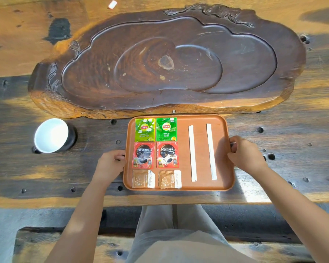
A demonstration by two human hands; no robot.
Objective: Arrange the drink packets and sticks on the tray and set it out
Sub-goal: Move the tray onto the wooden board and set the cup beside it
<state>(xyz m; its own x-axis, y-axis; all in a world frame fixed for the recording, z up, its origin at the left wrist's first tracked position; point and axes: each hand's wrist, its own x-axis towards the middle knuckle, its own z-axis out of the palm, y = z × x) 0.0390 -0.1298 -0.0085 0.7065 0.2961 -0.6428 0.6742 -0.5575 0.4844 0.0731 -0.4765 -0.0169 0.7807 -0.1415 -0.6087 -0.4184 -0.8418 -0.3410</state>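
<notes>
head view. we look down on a brown tray (199,186) that sits on a dark, weathered tabletop (292,130), just in front of a large carved wooden slab (167,59). our left hand (110,164) grips the tray's left rim, fingers curled over the edge, and our right hand (245,152) grips the right rim in the same way; each hand is closed on the tray.

on the left half of the tray, six packets lie flat in two columns and three rows. far row: a light green lipton packet (145,130) beside a darker green lipton packet (166,129), nearly touching. middle row: a red nescafe packet (143,155) and a second red nescafe packet (168,155), with a narrow gap between them. near row: a brown sugar packet (143,179) and a second brown sugar packet (169,179), both close to the near rim.

on the right half, two white paper-wrapped sticks lie lengthwise, roughly parallel and apart: the left stick (192,153) and the right stick (211,151), each slightly tilted.

to the left of the tray, apart from it, a dark cup with a white interior (51,135) stands on the tabletop. a small white scrap (112,4) lies at the far edge of the tabletop. below the near edge we see light trousers (175,234).
</notes>
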